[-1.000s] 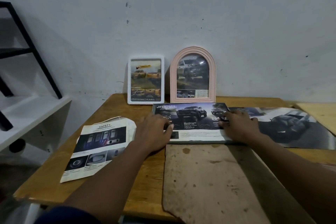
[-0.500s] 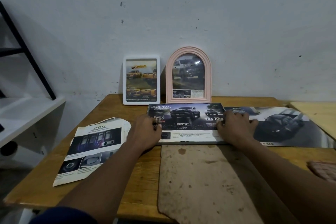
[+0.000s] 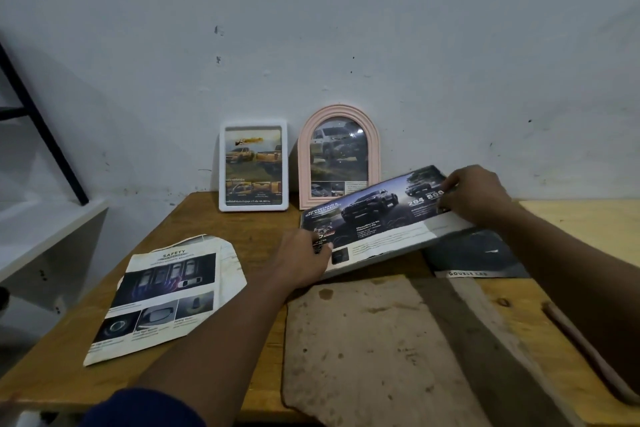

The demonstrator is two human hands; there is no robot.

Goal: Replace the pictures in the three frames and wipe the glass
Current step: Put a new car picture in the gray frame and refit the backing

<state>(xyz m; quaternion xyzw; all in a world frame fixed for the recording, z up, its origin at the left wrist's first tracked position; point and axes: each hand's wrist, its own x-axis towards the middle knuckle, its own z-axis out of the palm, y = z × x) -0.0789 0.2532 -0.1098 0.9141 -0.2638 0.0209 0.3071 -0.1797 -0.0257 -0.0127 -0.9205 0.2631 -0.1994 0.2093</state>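
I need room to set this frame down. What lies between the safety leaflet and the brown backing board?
In the head view, only the left forearm crosses bare wooden table between the cut safety leaflet and the stained brown backing board.

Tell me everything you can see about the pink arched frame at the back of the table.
The pink arched frame looks like ridged plastic, round-topped and flat-bottomed. It stands nearly upright on the wooden table, apparently leaning on the wall, just right of the white rectangular frame. Behind its glass, which shows glare, is a picture of a light-coloured pickup truck. Neither hand touches it.
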